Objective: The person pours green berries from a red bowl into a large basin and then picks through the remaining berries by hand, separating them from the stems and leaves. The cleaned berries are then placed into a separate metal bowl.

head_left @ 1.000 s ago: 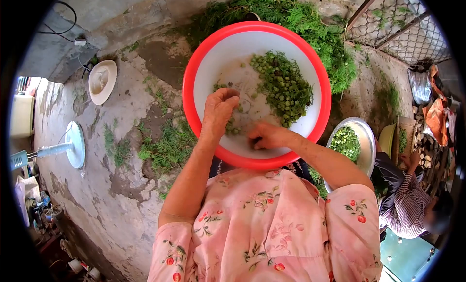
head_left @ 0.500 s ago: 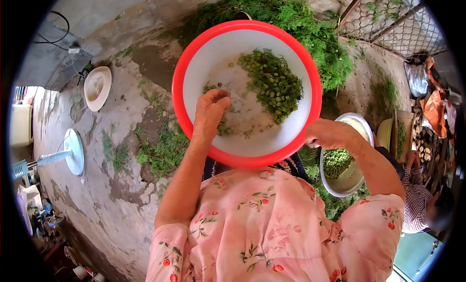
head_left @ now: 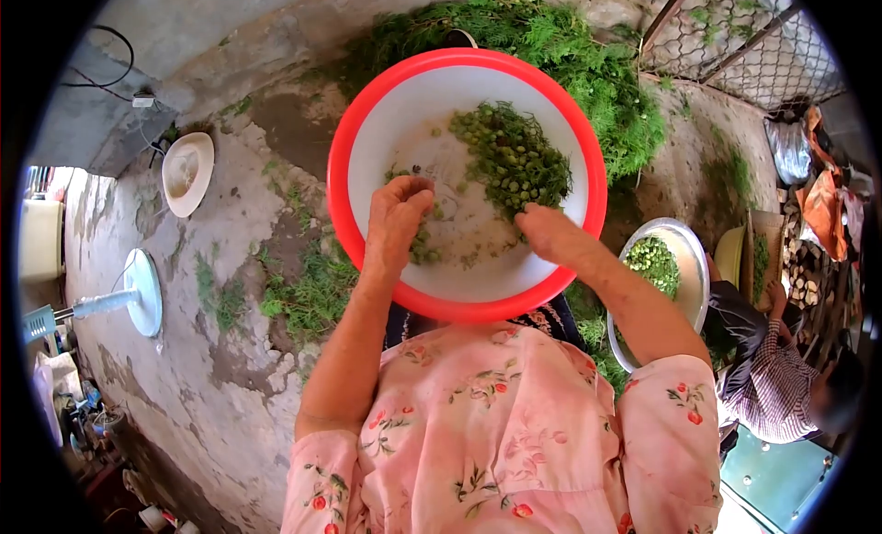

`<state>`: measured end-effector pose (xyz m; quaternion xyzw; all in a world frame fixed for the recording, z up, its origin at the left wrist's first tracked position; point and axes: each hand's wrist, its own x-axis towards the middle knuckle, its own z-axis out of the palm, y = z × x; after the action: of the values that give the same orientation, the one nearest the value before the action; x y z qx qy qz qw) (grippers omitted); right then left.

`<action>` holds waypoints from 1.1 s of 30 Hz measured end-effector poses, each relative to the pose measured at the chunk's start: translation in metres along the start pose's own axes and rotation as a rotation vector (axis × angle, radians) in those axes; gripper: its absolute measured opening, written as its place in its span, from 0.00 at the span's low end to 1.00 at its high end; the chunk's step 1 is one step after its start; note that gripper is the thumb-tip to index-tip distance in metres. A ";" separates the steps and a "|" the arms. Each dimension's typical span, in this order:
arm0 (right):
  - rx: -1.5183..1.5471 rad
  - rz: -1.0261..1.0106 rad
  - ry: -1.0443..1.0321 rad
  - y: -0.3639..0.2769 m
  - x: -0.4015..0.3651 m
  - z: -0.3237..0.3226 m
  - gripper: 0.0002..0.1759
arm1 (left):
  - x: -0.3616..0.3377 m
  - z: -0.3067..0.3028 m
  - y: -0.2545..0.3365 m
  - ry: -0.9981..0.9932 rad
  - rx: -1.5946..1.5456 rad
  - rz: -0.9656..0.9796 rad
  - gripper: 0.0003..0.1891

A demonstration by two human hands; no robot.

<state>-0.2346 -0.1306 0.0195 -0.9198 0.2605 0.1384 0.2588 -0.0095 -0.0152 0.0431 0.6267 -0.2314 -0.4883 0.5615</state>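
A wide white basin with a red rim (head_left: 342,198) rests in my lap. On its right side lies a heap of small green cones and feathery sprigs (head_left: 516,157). My left hand (head_left: 398,220) is over the basin's left part, fingers curled together; what they hold, if anything, is hidden. Loose green bits (head_left: 424,249) lie beneath and beside it. At the heap's lower edge, my right hand (head_left: 549,235) has its fingertips bunched against the greens; I cannot make out what is between them. A metal bowl (head_left: 691,244) with green cones (head_left: 654,264) stands to the right.
Feathery green branches (head_left: 606,102) are piled behind the basin, with more clumps (head_left: 312,290) on the concrete floor. A pale hat (head_left: 187,176) and a blue fan (head_left: 142,292) are at left. Another person (head_left: 772,382) sits at right, near stacked firewood (head_left: 805,281).
My right hand has moved left from above the metal bowl into the basin, to the green heap. My left hand stays nearly in place. The other person's legs show more now.
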 end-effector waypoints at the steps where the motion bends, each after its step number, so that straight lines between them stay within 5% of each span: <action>1: 0.048 -0.013 -0.037 -0.002 0.003 0.008 0.10 | 0.000 0.001 0.001 0.001 -0.013 0.003 0.08; 3: 0.234 -0.150 -0.120 -0.020 0.005 -0.009 0.11 | 0.001 0.001 0.001 0.009 -0.026 0.012 0.08; 6: 0.339 -0.155 0.123 -0.017 0.018 0.004 0.11 | 0.001 0.002 -0.002 0.011 -0.018 0.013 0.08; 10: 0.175 -0.062 0.521 0.010 0.034 0.012 0.14 | 0.001 0.000 -0.004 -0.004 0.012 0.020 0.08; 14: -0.074 -0.153 0.547 0.004 0.038 0.010 0.19 | 0.001 0.001 0.001 -0.005 -0.002 0.006 0.09; 18: 0.464 0.003 0.235 -0.002 0.042 0.005 0.14 | 0.001 0.000 0.000 0.009 -0.001 0.000 0.09; 20: 0.327 -0.003 0.391 0.003 0.044 0.008 0.11 | 0.001 0.000 -0.003 0.011 0.000 0.003 0.09; 27: 0.310 0.027 0.126 -0.003 0.039 0.010 0.12 | 0.001 0.001 -0.003 -0.009 0.001 0.000 0.09; 30: -0.014 0.081 0.051 -0.021 0.034 0.011 0.11 | 0.000 0.002 -0.001 -0.003 0.003 -0.004 0.08; 33: 0.002 0.058 0.112 -0.022 0.032 0.012 0.09 | 0.001 0.001 -0.003 -0.002 -0.001 -0.006 0.08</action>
<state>-0.1970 -0.1210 0.0062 -0.9178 0.3012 0.0941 0.2408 -0.0110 -0.0160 0.0405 0.6266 -0.2301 -0.4907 0.5600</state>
